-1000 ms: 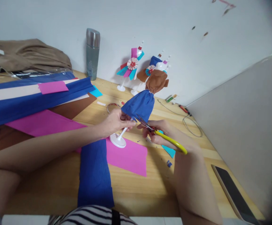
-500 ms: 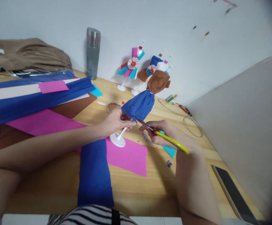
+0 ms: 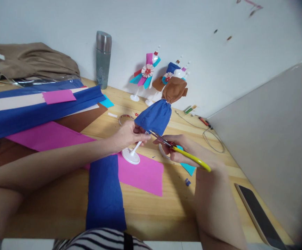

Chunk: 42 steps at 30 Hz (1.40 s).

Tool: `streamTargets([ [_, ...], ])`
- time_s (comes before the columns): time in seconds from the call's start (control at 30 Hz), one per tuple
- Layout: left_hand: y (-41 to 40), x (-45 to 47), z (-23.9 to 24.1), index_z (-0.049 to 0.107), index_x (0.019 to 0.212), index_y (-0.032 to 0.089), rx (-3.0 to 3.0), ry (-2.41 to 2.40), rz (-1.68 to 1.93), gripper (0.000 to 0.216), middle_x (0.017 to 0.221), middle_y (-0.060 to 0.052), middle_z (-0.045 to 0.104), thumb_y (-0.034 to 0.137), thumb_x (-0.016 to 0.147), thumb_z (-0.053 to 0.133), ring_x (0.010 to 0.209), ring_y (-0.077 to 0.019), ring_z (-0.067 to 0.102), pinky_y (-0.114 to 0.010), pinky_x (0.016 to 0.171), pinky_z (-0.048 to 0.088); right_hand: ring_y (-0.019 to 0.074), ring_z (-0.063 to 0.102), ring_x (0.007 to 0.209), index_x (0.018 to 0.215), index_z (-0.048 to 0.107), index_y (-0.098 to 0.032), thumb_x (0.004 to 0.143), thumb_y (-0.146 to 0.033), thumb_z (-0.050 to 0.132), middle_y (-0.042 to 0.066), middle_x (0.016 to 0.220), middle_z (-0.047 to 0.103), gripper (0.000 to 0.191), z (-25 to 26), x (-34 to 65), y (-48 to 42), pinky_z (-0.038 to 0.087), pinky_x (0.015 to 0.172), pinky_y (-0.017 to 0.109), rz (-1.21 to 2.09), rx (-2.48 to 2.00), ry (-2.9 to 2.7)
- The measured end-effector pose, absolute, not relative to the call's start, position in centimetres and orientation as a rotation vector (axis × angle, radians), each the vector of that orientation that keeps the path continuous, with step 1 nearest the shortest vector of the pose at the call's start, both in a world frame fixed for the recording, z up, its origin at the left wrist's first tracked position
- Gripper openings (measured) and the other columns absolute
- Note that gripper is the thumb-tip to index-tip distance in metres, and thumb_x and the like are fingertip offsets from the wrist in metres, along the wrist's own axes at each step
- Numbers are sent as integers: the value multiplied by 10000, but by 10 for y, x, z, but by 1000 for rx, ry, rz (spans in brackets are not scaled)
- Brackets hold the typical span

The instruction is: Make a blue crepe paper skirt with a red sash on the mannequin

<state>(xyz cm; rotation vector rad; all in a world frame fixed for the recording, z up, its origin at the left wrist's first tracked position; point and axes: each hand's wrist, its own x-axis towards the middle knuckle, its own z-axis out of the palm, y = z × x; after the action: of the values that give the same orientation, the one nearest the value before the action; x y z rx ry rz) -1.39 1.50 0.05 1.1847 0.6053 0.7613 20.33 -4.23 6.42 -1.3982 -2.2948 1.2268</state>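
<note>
Head view is giving me both hands at the centre of the counter (image 3: 151, 218), working on one small doll (image 3: 156, 116). With the left hand (image 3: 130, 135) I am gripping it low down, thumb and fingers closing on the white stem (image 3: 135, 148) where it is meeting the blue skirt (image 3: 153, 116). With the right hand (image 3: 179, 146) I am gripping the scissors (image 3: 192, 158), fingers wrapping the yellow handles.

I am judging the step in hand to be trimming: the blades are reaching the hem (image 3: 160, 132), just beside the left fingertips. Whether they are biting into it at this instant, I am not able to tell. The next move, I am thinking, is calling for a small snip along that edge, with the left hand steadying the doll and its thumb staying clear.

The doll's long axis is slanting: the white base (image 3: 130, 158) is sitting at the lower left, and the brown top (image 3: 174, 91) is pointing to the upper right, toward the wall (image 3: 192, 31). Above the pink sheet (image 3: 148, 177) the base is looking tilted; I am not seeing whether it is touching. The scissors are lying across that axis, tips pointing up and left, handles down and right.
</note>
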Motion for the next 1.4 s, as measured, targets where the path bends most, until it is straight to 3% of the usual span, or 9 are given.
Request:
streamTargets([
  [0.13, 16, -14, 3, 589, 713, 115, 1151, 634, 773, 126, 569, 24, 595, 83, 724, 710, 488, -73, 537, -207, 511, 439, 163, 441, 644, 1119, 625, -165, 781, -802, 527, 22, 762, 518, 728, 65, 204, -42, 379, 587, 320, 1211, -1387, -2315],
  [0.4, 14, -14, 1, 597, 702, 108, 1151, 657, 776, 123, 582, 12, 604, 111, 736, 715, 502, -81, 550, -219, 528, 450, 164, 454, 620, 949, 653, -173, 763, -836, 498, 27, 719, 518, 705, 61, 208, -42, 368, 550, 308, 1093, -1423, -2299],
  [0.7, 17, -12, -5, 589, 723, 119, 1180, 633, 779, 139, 582, 25, 595, 114, 727, 728, 509, -82, 532, -242, 571, 460, 127, 411, 602, 1115, 670, -106, 825, -713, 558, 3, 715, 479, 682, 56, 210, -41, 340, 534, 268, 1114, -1455, -2282],
  [0.93, 16, -13, 1, 587, 680, 113, 1198, 641, 780, 139, 560, 23, 589, 76, 737, 708, 495, -78, 528, -227, 542, 447, 110, 362, 554, 998, 715, -96, 712, -821, 581, -3, 654, 457, 791, 59, 208, -41, 298, 497, 257, 1102, -1525, -2233],
  [1.1, 16, -12, -1, 590, 683, 110, 1181, 663, 785, 139, 561, 19, 588, 80, 728, 718, 486, -77, 528, -217, 517, 441, 98, 323, 544, 942, 726, -120, 670, -815, 630, -23, 617, 419, 753, 60, 208, -42, 251, 492, 249, 1124, -1600, -2178],
  [1.27, 20, -12, -4, 584, 677, 112, 1189, 658, 788, 151, 545, 24, 585, 43, 690, 719, 483, -76, 536, -207, 510, 442, 92, 300, 538, 729, 666, -143, 659, -784, 669, -40, 574, 374, 645, 66, 203, -43, 232, 496, 254, 1168, -1611, -2193],
  [1.4, 21, -11, -5, 561, 682, 119, 1138, 667, 798, 186, 568, 32, 588, -4, 665, 698, 475, -75, 541, -216, 516, 458, 106, 362, 548, 798, 665, -141, 663, -794, 660, -21, 608, 468, 666, 73, 199, -45, 283, 510, 262, 1164, -1546, -2327],
])
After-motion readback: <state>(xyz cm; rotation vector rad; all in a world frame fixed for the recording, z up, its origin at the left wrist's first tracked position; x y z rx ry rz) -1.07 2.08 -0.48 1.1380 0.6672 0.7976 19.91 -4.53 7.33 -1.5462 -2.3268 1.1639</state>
